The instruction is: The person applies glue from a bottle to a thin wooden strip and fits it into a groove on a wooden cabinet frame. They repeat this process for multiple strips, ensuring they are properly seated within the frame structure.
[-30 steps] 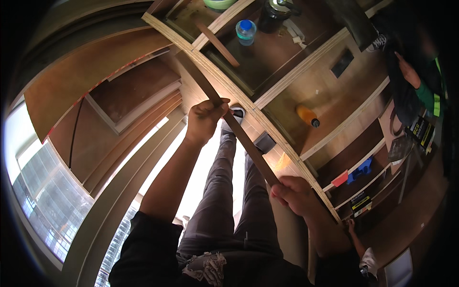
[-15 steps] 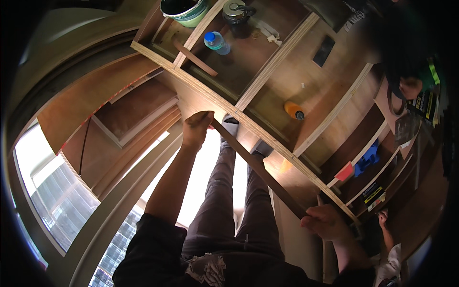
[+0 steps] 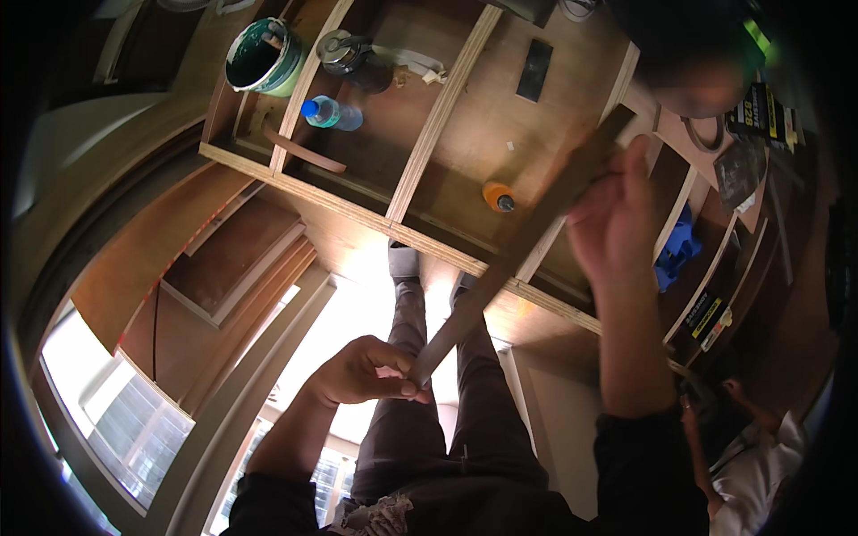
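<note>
Seen from above, a person stands over a wooden shelf frame [image 3: 420, 241] lying flat on the floor, dark-trousered legs and shoes pointing toward it. The left hand [image 3: 362, 371] is near, at the lower centre, its fingers [image 3: 393, 386] clenched around the near end of a long flat strip of wood [image 3: 509, 263]. The strip runs diagonally up to the right, crossing above the frame's front rail. The right hand [image 3: 612, 214] is raised at the far end of the strip and blurred; its fingers appear spread against the strip, but whether they grasp it cannot be told. Inside the frame's compartments, far left, sit a green paint bucket [image 3: 259, 58], a clear bottle with a blue cap [image 3: 329, 113] and a curved wood offcut [image 3: 299, 152]; a metal kettle [image 3: 344, 54] and a small orange bottle [image 3: 498, 196] lie further right. Another person's arm [image 3: 706, 429] shows at the lower right. As a judgement: with the far end only loosely steadied, the strip could pivot or slip from the left hand's grip and drop into the frame, knocking the orange bottle just below it, or swing toward the person at the right.
</note>
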Action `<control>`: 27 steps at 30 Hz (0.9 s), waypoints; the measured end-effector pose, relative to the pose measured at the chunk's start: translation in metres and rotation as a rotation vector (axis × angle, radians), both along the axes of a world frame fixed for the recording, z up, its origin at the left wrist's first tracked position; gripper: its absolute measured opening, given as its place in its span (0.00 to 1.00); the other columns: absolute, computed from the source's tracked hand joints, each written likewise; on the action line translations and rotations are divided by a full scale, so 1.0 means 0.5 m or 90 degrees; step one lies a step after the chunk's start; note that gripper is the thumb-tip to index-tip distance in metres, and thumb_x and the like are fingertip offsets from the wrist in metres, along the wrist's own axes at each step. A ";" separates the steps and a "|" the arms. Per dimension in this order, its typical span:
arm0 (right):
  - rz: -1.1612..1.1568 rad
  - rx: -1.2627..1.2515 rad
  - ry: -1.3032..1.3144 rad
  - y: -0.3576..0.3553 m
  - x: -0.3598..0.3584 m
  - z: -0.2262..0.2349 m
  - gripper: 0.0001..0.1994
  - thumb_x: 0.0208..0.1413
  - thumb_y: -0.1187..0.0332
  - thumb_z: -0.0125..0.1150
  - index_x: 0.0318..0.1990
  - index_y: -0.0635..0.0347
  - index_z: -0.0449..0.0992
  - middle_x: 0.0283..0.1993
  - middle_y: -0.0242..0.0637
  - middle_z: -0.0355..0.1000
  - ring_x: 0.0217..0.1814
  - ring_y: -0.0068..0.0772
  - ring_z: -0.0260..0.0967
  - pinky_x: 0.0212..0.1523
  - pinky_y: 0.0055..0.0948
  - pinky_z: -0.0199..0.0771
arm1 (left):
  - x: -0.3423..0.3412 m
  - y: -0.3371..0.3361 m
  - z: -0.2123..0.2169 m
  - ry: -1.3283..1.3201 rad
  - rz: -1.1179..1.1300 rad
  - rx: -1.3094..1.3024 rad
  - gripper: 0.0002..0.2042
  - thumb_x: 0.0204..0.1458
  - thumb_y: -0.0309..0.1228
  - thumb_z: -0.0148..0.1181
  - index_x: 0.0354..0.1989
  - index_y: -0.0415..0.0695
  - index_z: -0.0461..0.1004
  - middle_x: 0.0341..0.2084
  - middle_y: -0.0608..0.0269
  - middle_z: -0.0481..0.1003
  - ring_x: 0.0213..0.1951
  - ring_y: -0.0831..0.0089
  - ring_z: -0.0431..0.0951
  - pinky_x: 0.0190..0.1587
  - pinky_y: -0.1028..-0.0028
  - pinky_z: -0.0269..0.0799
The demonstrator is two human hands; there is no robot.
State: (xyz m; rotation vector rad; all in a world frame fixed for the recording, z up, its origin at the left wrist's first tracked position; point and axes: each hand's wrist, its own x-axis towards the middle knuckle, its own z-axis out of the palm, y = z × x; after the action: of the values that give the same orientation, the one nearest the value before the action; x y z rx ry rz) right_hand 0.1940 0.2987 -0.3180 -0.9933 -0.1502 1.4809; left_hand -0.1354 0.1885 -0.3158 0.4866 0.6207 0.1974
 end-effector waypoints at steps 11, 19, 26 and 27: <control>0.659 0.249 -0.423 -0.148 -0.083 0.008 0.21 0.61 0.49 0.63 0.32 0.62 0.76 0.24 0.42 0.70 0.26 0.42 0.70 0.29 0.39 0.68 | 0.160 0.068 -0.020 0.091 0.319 0.331 0.13 0.50 0.16 0.67 0.45 0.40 0.79 0.45 0.53 0.78 0.48 0.67 0.77 0.54 0.68 0.72; 0.629 0.160 -0.420 -0.202 -0.081 -0.015 0.19 0.64 0.55 0.60 0.27 0.61 0.74 0.21 0.44 0.68 0.23 0.42 0.68 0.27 0.40 0.66 | 0.143 0.133 -0.052 0.164 0.299 0.336 0.13 0.62 0.22 0.58 0.54 0.33 0.76 0.35 0.50 0.82 0.40 0.66 0.84 0.46 0.68 0.81; 0.669 0.030 -0.363 -0.284 -0.005 0.028 0.18 0.65 0.57 0.59 0.27 0.61 0.75 0.19 0.40 0.69 0.21 0.38 0.68 0.26 0.35 0.66 | 0.042 0.203 -0.176 0.387 0.178 0.342 0.14 0.62 0.28 0.61 0.54 0.35 0.77 0.28 0.63 0.77 0.28 0.75 0.77 0.34 0.77 0.76; 0.689 0.027 -0.369 -0.289 0.007 0.036 0.18 0.65 0.57 0.59 0.27 0.61 0.76 0.19 0.40 0.70 0.21 0.37 0.68 0.26 0.35 0.67 | 0.028 0.203 -0.197 0.383 0.173 0.357 0.15 0.62 0.29 0.61 0.54 0.35 0.77 0.27 0.63 0.76 0.27 0.76 0.77 0.32 0.78 0.76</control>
State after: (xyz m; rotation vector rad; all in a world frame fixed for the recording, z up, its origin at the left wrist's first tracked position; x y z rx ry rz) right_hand 0.1975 0.1540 -0.3001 -1.3712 -1.2925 2.0582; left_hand -0.1212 0.2898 -0.4142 1.0208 1.2334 0.4981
